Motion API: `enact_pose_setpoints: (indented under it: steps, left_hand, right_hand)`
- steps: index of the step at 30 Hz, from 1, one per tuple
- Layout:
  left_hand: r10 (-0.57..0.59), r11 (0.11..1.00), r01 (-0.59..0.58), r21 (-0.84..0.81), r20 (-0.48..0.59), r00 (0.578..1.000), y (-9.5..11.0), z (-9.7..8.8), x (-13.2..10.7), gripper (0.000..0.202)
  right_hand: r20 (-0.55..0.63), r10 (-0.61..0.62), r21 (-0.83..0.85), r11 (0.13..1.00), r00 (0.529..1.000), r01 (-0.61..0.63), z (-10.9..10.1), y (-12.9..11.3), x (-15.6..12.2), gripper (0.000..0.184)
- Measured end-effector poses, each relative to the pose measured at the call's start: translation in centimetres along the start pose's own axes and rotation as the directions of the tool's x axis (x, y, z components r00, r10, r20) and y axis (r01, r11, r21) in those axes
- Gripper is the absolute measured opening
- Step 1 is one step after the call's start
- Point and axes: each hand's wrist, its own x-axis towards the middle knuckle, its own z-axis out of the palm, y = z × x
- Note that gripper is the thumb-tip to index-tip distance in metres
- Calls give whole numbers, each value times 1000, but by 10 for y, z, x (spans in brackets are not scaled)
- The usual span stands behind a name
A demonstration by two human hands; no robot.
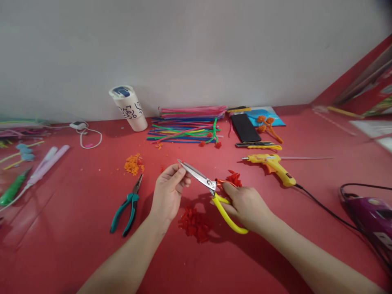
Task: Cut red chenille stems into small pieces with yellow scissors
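Observation:
My right hand (245, 204) grips a pair of scissors (200, 177) by its yellow and orange handles. The blades point up and to the left and look nearly closed. At their tip, the fingers of my left hand (170, 188) are pinched together. A tiny bit of red shows there, too small to name. Below the scissors lies a pile of red cut pieces (196, 223) on the red table. A second clump of red pieces (234, 179) sits just beyond my right hand.
Teal pliers (132, 204) and orange scraps (134, 164) lie left of my hands. Pipe cleaners (186, 128), a white tumbler (130, 108) and a black phone (246, 127) stand or lie along the back. To the right are a yellow glue gun (272, 165) and a purple corded device (372, 216).

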Motion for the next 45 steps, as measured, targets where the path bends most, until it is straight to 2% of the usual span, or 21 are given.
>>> enact_pose_setpoints:
  steps: [3, 5, 6, 7, 9, 11, 13, 16, 19, 21, 22, 23, 26, 28, 32, 38, 41, 43, 45]
  left_hand:
    - [-16, 1000, 16, -5, 1, 1000, 0, 1, 0, 3]
    - [-75, 997, 75, 3, 24, 997, 0, 2, -2, 3]
    - [-125, 992, 125, 16, 51, 991, 0, 3, -3, 4]
    - [-186, 982, 184, 34, 89, 979, -1, 5, -4, 5]
    - [-310, 950, 298, 88, 177, 934, -2, 7, -8, 8]
    - [-407, 913, 381, 147, 245, 880, -4, 8, -10, 10]
    - [-486, 873, 445, 201, 273, 830, -6, 9, -12, 10]
    - [-563, 825, 503, 258, 287, 775, -8, 8, -14, 9]
    - [-602, 796, 525, 302, 296, 742, -9, 7, -14, 8]
    - [-617, 782, 527, 333, 293, 731, -10, 8, -15, 8]
    - [-607, 787, 510, 347, 288, 740, -10, 8, -15, 9]
    - [-582, 801, 481, 357, 278, 764, -11, 9, -15, 10]
    - [-441, 853, 335, 400, 207, 873, -12, 11, -14, 12]
    - [-373, 853, 269, 448, 161, 914, -12, 13, -14, 11]
    - [-381, 814, 269, 514, 123, 916, -13, 16, -16, 10]
    - [-375, 805, 257, 534, 123, 919, -16, 15, -17, 7]
    - [-334, 857, 252, 450, 112, 936, -15, 12, -14, 7]
    - [-263, 911, 220, 349, 79, 962, -13, 10, -11, 8]
    - [-178, 953, 168, 252, 17, 984, -11, 7, -7, 8]
  right_hand:
    - [8, 49, 84, 995, 999, -49, -3, 0, 2, 32]
    - [40, 90, 260, 961, 995, -97, -7, -3, 3, 29]
    - [59, 105, 381, 917, 993, -120, -9, -5, 4, 29]
    - [79, 119, 510, 848, 990, -142, -11, -7, 4, 28]
    - [126, 146, 730, 656, 981, -191, -16, -11, 5, 27]
    - [197, 191, 852, 452, 962, -264, -19, -15, 5, 23]
    - [268, 238, 899, 287, 934, -331, -21, -18, 4, 20]
    - [313, 239, 925, 141, 919, -352, -22, -20, 4, 22]
    - [323, 178, 935, 93, 929, -343, -21, -20, 4, 21]
    - [339, 167, 930, 93, 926, -357, -19, -20, 4, 18]
    - [345, 172, 927, 94, 923, -364, -19, -20, 4, 17]
    - [349, 182, 924, 95, 919, -369, -19, -20, 4, 15]
    - [338, 211, 921, 127, 917, -369, -19, -19, 3, 9]
    - [317, 222, 914, 187, 922, -359, -20, -19, 3, 6]
    - [259, 229, 901, 292, 938, -320, -17, -20, 3, 8]
    - [202, 245, 888, 362, 948, -283, -16, -20, 4, 13]
    - [112, 237, 842, 493, 965, -219, -19, -14, 5, 20]
    - [48, 218, 744, 644, 975, -181, -20, -8, 4, 23]
    - [33, 193, 567, 804, 981, -178, -20, -4, 3, 26]
